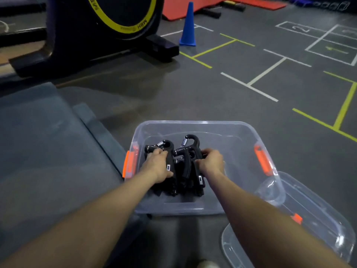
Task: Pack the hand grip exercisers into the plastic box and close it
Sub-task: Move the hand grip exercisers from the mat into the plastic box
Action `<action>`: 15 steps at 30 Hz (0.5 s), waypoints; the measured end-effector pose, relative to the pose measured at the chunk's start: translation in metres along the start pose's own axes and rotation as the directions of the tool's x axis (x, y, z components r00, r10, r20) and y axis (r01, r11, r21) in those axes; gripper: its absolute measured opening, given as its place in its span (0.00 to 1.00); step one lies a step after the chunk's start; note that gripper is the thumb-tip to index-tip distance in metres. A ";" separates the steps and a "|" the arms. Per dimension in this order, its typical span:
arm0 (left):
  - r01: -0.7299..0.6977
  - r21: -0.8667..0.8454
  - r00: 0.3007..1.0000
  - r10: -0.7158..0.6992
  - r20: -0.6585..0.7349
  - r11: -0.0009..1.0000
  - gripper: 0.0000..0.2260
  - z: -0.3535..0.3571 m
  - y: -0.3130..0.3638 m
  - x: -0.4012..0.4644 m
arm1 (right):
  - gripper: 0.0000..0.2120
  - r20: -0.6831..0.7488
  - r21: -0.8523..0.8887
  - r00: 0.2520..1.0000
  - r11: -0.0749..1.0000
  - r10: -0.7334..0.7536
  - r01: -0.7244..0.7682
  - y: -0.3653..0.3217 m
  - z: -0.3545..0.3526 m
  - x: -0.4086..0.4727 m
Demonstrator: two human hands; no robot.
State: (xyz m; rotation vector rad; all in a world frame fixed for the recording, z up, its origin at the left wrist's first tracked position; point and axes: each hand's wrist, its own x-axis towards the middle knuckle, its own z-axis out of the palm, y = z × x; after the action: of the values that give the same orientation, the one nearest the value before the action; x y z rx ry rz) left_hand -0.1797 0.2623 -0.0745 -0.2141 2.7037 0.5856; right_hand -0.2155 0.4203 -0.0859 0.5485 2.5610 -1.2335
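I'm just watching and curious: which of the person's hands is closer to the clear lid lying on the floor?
Right. The right hand is in the plastic box, gripping hand grip exercisers, on the side towards the lid. The left hand grips exercisers further away, by the box's opposite wall.

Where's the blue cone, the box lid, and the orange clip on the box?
blue cone [189, 26], head view, middle of its side.
box lid [316, 211], head view, clear top surface.
orange clip [263, 161], head view, right latch's middle.

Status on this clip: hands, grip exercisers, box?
Left hand and right hand both gripping black grip exercisers inside open clear box. Lid off, lying beside the box at right. Nothing in the way.
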 end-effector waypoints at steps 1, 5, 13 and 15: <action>-0.001 -0.001 1.000 0.001 0.018 1.000 0.39 0.001 -0.004 0.004 | 0.11 0.012 -0.001 1.000 1.000 0.015 -0.015 0.003 0.005 0.004; -0.013 -0.007 0.996 0.014 0.086 1.000 0.43 0.001 -0.016 0.015 | 0.11 0.036 -0.034 0.997 0.997 0.070 -0.069 0.011 0.018 0.011; -0.036 -0.008 0.993 0.037 0.110 0.999 0.43 0.001 -0.018 0.019 | 0.10 0.055 0.028 0.990 0.991 0.132 -0.134 0.019 0.027 0.018; -0.040 -0.008 0.994 0.041 0.105 0.999 0.42 0.000 -0.017 0.017 | 0.11 0.049 -0.014 0.995 0.997 0.082 -0.082 0.012 0.024 0.018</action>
State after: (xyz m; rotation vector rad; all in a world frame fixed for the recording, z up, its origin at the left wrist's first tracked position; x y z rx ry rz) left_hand -0.1917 0.2456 -0.0872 -0.1267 2.6107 0.5994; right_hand -0.2246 0.4128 -0.1156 0.6065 2.4771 -1.1890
